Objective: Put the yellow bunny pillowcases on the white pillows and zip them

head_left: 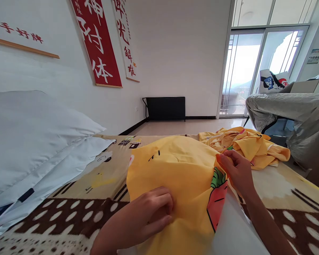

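A yellow pillowcase [187, 177] with a carrot print lies in front of me, partly over a white pillow [235, 230] that shows at the lower right. My right hand [237, 171] pinches the pillowcase's right edge near its far corner. On the near middle of the same cloth, my left hand [151, 212] is closed with curled fingers, gripping the fabric; its fingertips are partly hidden. Just beyond my right hand is a crumpled heap of yellow fabric [251, 143].
A white pillow in a white case [37, 141] lies at the left on the patterned bed blanket [106, 173]. Beyond are a black folded panel [166, 108] by the wall and, at right, a table under plastic sheeting [287, 104] with bags and boxes.
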`<state>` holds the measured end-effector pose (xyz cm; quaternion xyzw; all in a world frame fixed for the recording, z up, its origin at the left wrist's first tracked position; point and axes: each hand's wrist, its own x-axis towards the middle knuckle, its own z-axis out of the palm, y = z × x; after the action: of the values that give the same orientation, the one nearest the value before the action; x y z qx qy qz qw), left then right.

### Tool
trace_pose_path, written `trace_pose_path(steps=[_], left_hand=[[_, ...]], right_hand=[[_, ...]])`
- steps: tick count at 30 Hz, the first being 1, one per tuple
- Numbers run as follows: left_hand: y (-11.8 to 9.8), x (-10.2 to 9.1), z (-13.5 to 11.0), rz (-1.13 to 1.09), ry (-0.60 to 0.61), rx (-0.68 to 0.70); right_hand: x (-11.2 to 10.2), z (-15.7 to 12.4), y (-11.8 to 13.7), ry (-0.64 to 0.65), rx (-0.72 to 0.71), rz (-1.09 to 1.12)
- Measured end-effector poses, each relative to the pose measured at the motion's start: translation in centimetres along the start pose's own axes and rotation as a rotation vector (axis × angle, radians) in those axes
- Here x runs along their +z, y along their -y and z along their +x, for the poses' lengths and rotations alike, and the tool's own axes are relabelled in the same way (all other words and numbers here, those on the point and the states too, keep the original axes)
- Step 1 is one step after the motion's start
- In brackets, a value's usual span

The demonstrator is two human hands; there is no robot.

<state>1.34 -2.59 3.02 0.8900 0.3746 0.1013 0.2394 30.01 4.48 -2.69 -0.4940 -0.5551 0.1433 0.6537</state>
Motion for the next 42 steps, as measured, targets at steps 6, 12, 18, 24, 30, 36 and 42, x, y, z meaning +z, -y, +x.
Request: trace_pose_path(steps=[6, 12, 18, 24, 30, 36, 42], left_hand=[[0.1, 0.1, 0.0, 0.002, 0.001, 0.011], [0.0, 0.1, 0.1, 0.013, 0.009, -0.005], [-0.1, 0.2, 0.2, 0.015, 0.009, -0.008], [-0.2, 0.4, 0.8, 0.035, 0.021, -0.012], [-0.2, 0.6, 0.9, 0.026, 0.024, -0.043], [0.0, 0.6, 0.9, 0.027, 0.018, -0.026], [-0.1, 0.6, 1.0, 0.023, 0.022, -0.020]], right_hand=[[0.0, 0.1, -0.1, 0.006, 0.003, -0.001], [0.1, 0.1, -0.2, 0.018, 0.021, -0.006], [0.1, -0.1, 0.0, 0.051, 0.026, -0.017], [1.0, -0.5, 0.9, 0.103, 0.012, -0.084], [1.6, -0.7, 1.1, 0.114, -0.016, -0.152], [1.4, -0.5, 0.9, 0.111, -0.003, -0.136], [1.4, -0.5, 0.7, 0.112, 0.005, -0.127]])
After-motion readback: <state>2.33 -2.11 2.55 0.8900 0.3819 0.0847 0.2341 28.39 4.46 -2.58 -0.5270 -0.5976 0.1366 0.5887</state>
